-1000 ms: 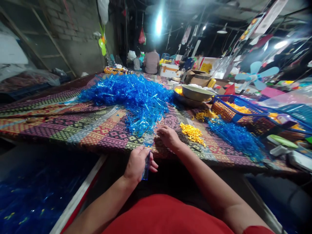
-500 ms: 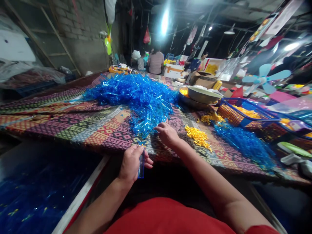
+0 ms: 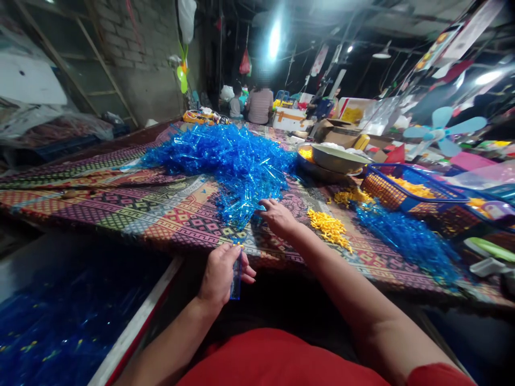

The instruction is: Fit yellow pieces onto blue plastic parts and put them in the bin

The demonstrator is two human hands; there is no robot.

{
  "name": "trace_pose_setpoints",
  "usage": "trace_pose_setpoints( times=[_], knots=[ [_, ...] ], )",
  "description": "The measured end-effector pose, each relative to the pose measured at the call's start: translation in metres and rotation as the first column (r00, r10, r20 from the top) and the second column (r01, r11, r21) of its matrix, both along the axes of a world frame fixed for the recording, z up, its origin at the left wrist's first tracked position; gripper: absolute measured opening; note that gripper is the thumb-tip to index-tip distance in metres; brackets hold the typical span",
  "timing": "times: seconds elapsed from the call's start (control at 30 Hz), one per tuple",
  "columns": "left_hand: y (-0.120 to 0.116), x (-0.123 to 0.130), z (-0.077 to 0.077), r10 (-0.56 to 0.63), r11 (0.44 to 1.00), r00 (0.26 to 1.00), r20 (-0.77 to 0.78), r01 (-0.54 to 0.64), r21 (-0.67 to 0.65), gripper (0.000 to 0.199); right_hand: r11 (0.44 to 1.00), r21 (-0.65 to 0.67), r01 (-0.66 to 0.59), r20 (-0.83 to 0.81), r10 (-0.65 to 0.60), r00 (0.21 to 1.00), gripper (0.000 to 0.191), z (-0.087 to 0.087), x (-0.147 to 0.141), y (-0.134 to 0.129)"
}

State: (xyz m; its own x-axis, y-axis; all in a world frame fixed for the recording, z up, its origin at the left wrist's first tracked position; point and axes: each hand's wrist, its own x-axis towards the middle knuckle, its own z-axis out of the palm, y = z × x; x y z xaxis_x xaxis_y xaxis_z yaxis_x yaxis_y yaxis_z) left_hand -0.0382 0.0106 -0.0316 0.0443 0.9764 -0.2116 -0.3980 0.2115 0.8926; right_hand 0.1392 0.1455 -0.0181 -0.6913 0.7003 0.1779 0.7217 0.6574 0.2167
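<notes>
My left hand (image 3: 222, 271) is closed on a flat, clear blue plastic piece (image 3: 236, 284) at the table's front edge, with a bit of yellow at its top. My right hand (image 3: 277, 215) reaches to the near right edge of a big pile of clear blue plastic pieces (image 3: 233, 155); its thumb and fingers are bent, and whether anything is between them is too small to tell. Right of that hand, small yellow parts (image 3: 330, 229) lie heaped on the patterned cloth (image 3: 173, 206).
More blue pieces (image 3: 406, 238) lie at the right, before a blue basket (image 3: 418, 187) of yellow parts. Metal bowls (image 3: 338, 159) and a fan (image 3: 440, 131) stand behind. A bin of blue pieces (image 3: 60, 321) is at lower left. People (image 3: 259, 104) sit far back.
The view has shifted slightly. My right hand's fingers have moved a little at the pile's edge, while my left hand keeps its hold on the blue piece.
</notes>
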Motion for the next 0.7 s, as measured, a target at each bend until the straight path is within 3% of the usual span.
trace_pose_setpoints(
  times=[0.2, 0.5, 0.7],
  knots=[
    [-0.003, -0.004, 0.001, 0.010, 1.000, 1.000, 0.006, -0.010, 0.012, 0.028, 0.997, 0.034, -0.071, 0.116, 0.067, 0.991, 0.019, 0.007, 0.000, 0.007],
    [-0.002, 0.000, -0.003, 0.033, 0.998, 0.999, -0.041, -0.031, 0.046, 0.027, 0.993, 0.082, -0.083, 0.052, 0.079, 0.996, 0.014, 0.015, 0.012, -0.006],
    [-0.002, 0.002, -0.001, 0.031, 0.998, 0.995, -0.095, -0.025, 0.066, 0.027, 0.992, -0.114, 0.056, -0.089, -0.066, 0.994, 0.013, 0.007, -0.004, -0.040]
  ],
)
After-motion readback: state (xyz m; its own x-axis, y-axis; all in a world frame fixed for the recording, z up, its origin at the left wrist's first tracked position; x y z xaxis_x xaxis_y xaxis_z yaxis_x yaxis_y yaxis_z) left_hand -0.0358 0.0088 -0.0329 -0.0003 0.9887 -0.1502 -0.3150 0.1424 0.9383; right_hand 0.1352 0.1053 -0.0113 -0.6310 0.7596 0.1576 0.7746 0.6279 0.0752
